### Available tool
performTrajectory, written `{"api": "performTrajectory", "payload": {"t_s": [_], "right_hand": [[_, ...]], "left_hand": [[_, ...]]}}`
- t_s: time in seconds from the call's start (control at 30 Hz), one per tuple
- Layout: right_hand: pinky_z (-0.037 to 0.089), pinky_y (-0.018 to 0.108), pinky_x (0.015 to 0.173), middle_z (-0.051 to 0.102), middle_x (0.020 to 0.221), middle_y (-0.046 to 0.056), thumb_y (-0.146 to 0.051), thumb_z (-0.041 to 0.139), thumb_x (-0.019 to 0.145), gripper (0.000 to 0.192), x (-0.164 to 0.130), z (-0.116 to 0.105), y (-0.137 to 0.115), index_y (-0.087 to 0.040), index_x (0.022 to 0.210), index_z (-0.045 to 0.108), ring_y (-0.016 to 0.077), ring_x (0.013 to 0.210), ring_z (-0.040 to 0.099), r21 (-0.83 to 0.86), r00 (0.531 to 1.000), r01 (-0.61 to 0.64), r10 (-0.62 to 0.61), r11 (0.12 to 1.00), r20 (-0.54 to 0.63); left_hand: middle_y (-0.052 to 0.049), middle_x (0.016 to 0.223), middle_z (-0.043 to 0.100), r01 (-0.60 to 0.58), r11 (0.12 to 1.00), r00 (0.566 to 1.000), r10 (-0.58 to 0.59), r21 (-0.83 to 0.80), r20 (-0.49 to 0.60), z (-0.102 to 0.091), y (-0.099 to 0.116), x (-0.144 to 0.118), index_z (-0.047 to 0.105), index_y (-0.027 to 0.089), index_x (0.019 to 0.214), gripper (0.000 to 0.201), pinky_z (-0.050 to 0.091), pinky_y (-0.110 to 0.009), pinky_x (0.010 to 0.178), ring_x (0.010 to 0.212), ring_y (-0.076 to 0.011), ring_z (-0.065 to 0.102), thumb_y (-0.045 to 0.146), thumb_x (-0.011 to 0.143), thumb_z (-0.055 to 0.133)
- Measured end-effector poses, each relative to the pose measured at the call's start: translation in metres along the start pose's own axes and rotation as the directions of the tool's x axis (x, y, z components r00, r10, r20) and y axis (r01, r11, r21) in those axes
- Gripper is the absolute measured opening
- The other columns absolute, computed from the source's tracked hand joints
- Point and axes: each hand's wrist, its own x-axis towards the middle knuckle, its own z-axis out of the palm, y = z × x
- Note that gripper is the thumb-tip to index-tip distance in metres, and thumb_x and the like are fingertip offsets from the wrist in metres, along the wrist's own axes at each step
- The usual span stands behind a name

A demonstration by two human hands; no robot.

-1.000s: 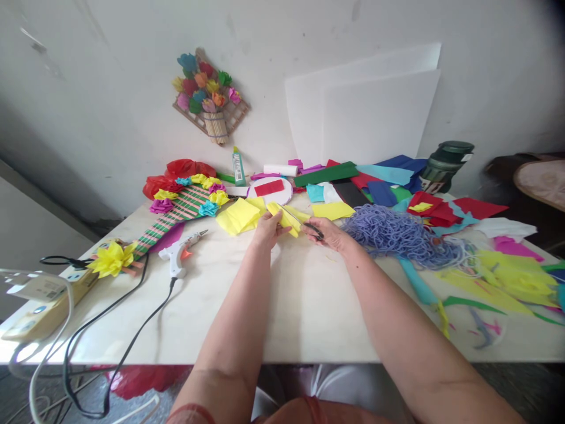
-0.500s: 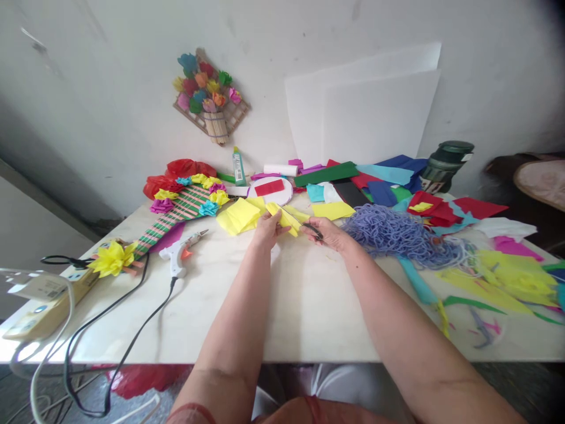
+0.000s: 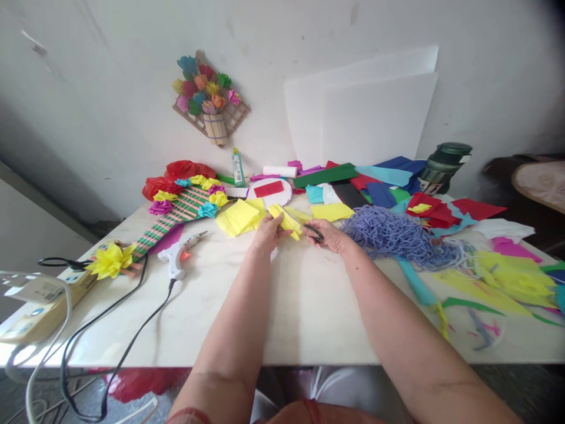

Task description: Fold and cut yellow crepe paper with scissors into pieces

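Observation:
My left hand pinches a folded piece of yellow crepe paper over the middle of the table. In my right hand is a pair of scissors with dark handles, my fingers closed round them. Their blades reach left and lie across the yellow paper. Left of my hands rests a stack of yellow paper sheets. Behind them, a white paper disc carries a red paper strip. Another yellow sheet lies behind my right hand.
A hot glue gun with a trailing cord lies left, near a green striped craft piece with paper flowers. A power strip sits at the left edge. Purple yarn, paper scraps and a dark green bottle occupy the right.
The scissors' blades have shifted slightly against the yellow paper, and the paper's angle in my left hand has changed a little. Both hands stay in nearly the same place.

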Motion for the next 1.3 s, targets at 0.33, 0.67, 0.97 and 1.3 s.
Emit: {"api": "performTrajectory", "payload": {"t_s": [0.33, 0.67, 0.97, 1.3], "right_hand": [[0.022, 0.018, 0.031, 0.044, 0.044, -0.007, -0.039, 0.063, 0.065, 0.027, 0.0018, 0.002, -0.0009, -0.016, 0.074, 0.053, 0.0033, 0.032, 0.03, -0.015, 1.0, -0.001, 0.001, 1.0, -0.025], [0.017, 0.018, 0.03, 0.04, 0.042, -0.008, -0.044, 0.062, 0.064, 0.032, 0.0038, 0.0052, -0.0018, -0.017, 0.066, 0.048, 0.0022, 0.031, 0.027, -0.072, 0.998, 0.031, -0.035, 0.997, -0.059], [0.018, 0.019, 0.03, 0.041, 0.041, -0.008, -0.039, 0.065, 0.061, 0.027, 0.0064, 0.0075, -0.0015, -0.017, 0.065, 0.05, 0.0028, 0.031, 0.028, -0.079, 0.994, 0.052, -0.059, 0.996, -0.089], [0.02, 0.019, 0.03, 0.043, 0.042, -0.008, -0.032, 0.066, 0.06, 0.023, 0.0084, 0.0038, 0.0045, -0.017, 0.068, 0.05, 0.003, 0.031, 0.029, -0.062, 0.996, 0.027, -0.032, 0.998, -0.082]], "left_hand": [[-0.008, 0.078, 0.065, 0.011, 0.999, 1.0, -0.012, 0.036, 0.021, -0.0028, -0.0034, 0.0039, 0.057, 0.012, 0.091, 0.017, 0.053, -0.022, 0.053, 0.064, -0.014, 0.063, 0.019, 0.076, 0.057], [-0.008, 0.077, 0.065, 0.008, 1.0, 1.0, -0.008, 0.004, 0.004, 0.0003, 0.0003, 0.0004, 0.055, 0.011, 0.092, 0.016, 0.053, -0.022, 0.054, 0.064, -0.0135, 0.063, 0.017, 0.077, 0.053], [-0.005, 0.073, 0.064, 0.02, 0.999, 0.999, -0.021, -0.049, -0.025, 0.0008, -0.0004, 0.0015, 0.054, 0.013, 0.089, 0.013, 0.054, -0.023, 0.055, 0.062, -0.013, 0.063, 0.016, 0.076, 0.055], [-0.005, 0.078, 0.061, -0.002, 0.988, 0.997, -0.009, -0.152, -0.072, -0.0007, -0.0006, 0.0054, 0.055, 0.011, 0.077, 0.006, 0.054, -0.022, 0.062, 0.066, -0.0098, 0.06, 0.006, 0.073, 0.055]]}}
